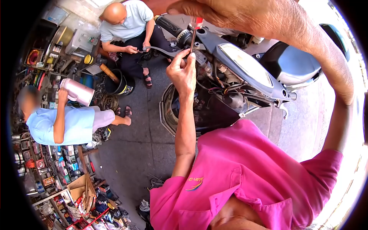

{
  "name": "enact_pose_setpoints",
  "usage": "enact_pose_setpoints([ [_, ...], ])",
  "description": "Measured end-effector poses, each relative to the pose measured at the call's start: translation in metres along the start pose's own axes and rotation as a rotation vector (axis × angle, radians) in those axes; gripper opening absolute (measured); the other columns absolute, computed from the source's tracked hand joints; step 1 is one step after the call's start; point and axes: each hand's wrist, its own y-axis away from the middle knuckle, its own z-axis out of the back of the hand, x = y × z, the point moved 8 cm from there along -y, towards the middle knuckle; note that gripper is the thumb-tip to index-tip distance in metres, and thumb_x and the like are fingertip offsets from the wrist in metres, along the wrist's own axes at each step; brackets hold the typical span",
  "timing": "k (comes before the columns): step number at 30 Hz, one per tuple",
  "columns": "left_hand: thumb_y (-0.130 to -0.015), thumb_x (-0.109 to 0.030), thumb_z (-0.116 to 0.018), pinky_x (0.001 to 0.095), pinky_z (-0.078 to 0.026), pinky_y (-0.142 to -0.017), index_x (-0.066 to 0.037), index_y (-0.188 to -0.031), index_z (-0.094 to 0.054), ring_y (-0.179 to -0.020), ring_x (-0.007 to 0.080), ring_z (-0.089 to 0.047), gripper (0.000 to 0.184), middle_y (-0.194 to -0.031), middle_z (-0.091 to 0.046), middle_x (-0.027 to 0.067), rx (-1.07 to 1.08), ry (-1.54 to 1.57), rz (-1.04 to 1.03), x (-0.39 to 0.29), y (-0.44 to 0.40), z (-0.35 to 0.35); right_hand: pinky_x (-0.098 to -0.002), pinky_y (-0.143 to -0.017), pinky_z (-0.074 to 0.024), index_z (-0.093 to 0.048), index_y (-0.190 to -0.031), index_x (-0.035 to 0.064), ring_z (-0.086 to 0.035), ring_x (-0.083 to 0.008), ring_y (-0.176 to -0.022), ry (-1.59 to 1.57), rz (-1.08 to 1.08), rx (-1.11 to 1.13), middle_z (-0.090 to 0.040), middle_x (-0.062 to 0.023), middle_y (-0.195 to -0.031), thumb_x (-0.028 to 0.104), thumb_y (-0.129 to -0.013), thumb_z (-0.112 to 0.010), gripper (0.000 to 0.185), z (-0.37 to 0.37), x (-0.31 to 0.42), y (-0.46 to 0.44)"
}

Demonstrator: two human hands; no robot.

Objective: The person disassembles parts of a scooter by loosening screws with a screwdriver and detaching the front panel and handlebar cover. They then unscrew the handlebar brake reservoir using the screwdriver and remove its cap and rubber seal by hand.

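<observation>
My right hand (234, 15) is at the top of the view, closed around the red handle of a screwdriver (193, 38). Its thin metal shaft points down at the handlebar of a scooter or motorcycle. My left hand (183, 73) pinches around the lower end of the shaft with thumb and forefinger, hiding the tip. Right by these fingers are the brake lever (163, 50) and the black handlebar grip (168, 26). Below, the front cover (245, 65) with its pale lamp lens is loosened, with wires and cables (222, 82) exposed.
A seated person (128, 27) works with their hands beyond the handlebar. Another person (63, 119) stands at left holding a pink jug (77, 92). A black bucket (122, 82) stands on the floor. Shelves crowded with parts (57, 165) line the left. A scooter seat (293, 61) is at right.
</observation>
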Motion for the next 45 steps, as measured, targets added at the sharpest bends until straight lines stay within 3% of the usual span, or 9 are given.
enact_pose_setpoints([
  [8, -0.078, 0.004, -0.067, 0.0181, -0.023, -0.047, 0.003, -0.099, -0.067, -0.051, -0.0005, -0.028, 0.021, -0.057, -0.034, -0.0107, 0.036, 0.014, 0.036, -0.001, 0.002, -0.001, -0.0418, -0.062, -0.0465, -0.043, -0.107, -0.0086, -0.06, -0.0346, -0.071, -0.337, 0.012, -0.136, -0.056, -0.0184, -0.072, 0.01, -0.084, -0.057, 0.033, 0.004, -0.003, 0.003],
  [13, -0.077, 0.004, -0.067, 0.0187, -0.024, -0.046, 0.003, -0.098, -0.067, -0.051, -0.0002, -0.029, 0.021, -0.056, -0.034, -0.0103, 0.026, 0.053, 0.063, 0.002, 0.003, -0.002, -0.043, -0.063, -0.0478, -0.048, -0.101, -0.0077, -0.061, -0.0352, -0.069, -0.188, -0.049, 0.133, -0.058, -0.0197, -0.07, 0.009, -0.084, -0.057, 0.026, 0.006, -0.001, 0.001],
  [18, -0.077, 0.001, -0.067, 0.0201, -0.023, -0.045, 0.001, -0.095, -0.068, -0.052, 0.0006, -0.029, 0.018, -0.057, -0.032, -0.0101, 0.01, 0.01, 0.041, 0.004, 0.0, 0.0, -0.0416, -0.068, -0.0475, -0.047, -0.105, -0.0074, -0.059, -0.034, -0.075, -0.291, 0.071, -0.151, -0.057, -0.0203, -0.075, 0.002, -0.08, -0.058, 0.029, 0.009, 0.005, 0.006],
  [22, -0.077, 0.001, -0.067, 0.0201, -0.024, -0.044, 0.001, -0.093, -0.069, -0.051, 0.0004, -0.029, 0.016, -0.056, -0.032, -0.0102, -0.006, 0.011, 0.016, 0.003, -0.001, -0.001, -0.0435, -0.065, -0.048, -0.043, -0.112, -0.0084, -0.061, -0.0356, -0.078, -0.085, -0.219, 0.077, -0.057, -0.0239, -0.08, 0.003, -0.081, -0.057, 0.035, 0.003, -0.004, -0.009],
  [28, -0.077, 0.002, -0.066, 0.0205, -0.024, -0.044, 0.001, -0.092, -0.069, -0.05, 0.0005, -0.029, 0.016, -0.055, -0.033, -0.01, -0.018, 0.003, 0.041, -0.002, 0.0, -0.001, -0.0434, -0.059, -0.0474, -0.043, -0.112, -0.0071, -0.062, -0.0365, -0.073, -0.212, 0.086, -0.186, -0.057, -0.0214, -0.071, 0.006, -0.083, -0.057, 0.035, -0.005, -0.006, 0.005],
  [30, -0.077, 0.002, -0.066, 0.0204, -0.024, -0.044, 0.001, -0.092, -0.069, -0.05, 0.0004, -0.029, 0.016, -0.055, -0.033, -0.01, -0.023, -0.014, 0.023, -0.004, -0.001, -0.001, -0.0426, -0.058, -0.0474, -0.043, -0.112, -0.0071, -0.062, -0.0367, -0.072, -0.369, 0.066, -0.169, -0.057, -0.0208, -0.069, 0.006, -0.082, -0.057, 0.035, -0.005, -0.006, 0.007],
  [34, -0.077, 0.003, -0.067, 0.0195, -0.025, -0.045, 0.002, -0.093, -0.068, -0.05, 0.0002, -0.031, 0.016, -0.055, -0.035, -0.0097, -0.019, -0.003, 0.007, -0.002, -0.002, -0.001, -0.0431, -0.058, -0.0468, -0.045, -0.11, -0.0067, -0.06, -0.0372, -0.07, -0.059, -0.192, -0.069, -0.058, -0.0195, -0.07, 0.004, -0.082, -0.056, 0.032, -0.008, -0.013, 0.0],
  [38, -0.077, 0.003, -0.068, 0.0182, -0.026, -0.046, 0.005, -0.094, -0.067, -0.05, -0.0003, -0.033, 0.017, -0.055, -0.039, -0.0093, -0.014, -0.015, 0.015, -0.001, -0.001, 0.0, -0.0435, -0.061, -0.0464, -0.045, -0.11, -0.0072, -0.06, -0.0384, -0.072, -0.202, 0.081, -0.204, -0.058, -0.0207, -0.072, 0.003, -0.081, -0.055, 0.032, -0.005, -0.005, 0.004],
  [45, -0.076, 0.002, -0.067, 0.0215, -0.025, -0.044, 0.0, -0.092, -0.069, -0.05, 0.0013, -0.031, 0.016, -0.053, -0.033, -0.0087, -0.043, -0.056, -0.027, -0.002, 0.0, 0.001, -0.0447, -0.066, -0.0468, -0.046, -0.111, -0.0063, -0.058, -0.0406, -0.073, -0.152, -0.036, -0.21, -0.058, -0.0223, -0.074, 0.01, -0.083, -0.057, 0.034, 0.001, 0.0, 0.003],
])
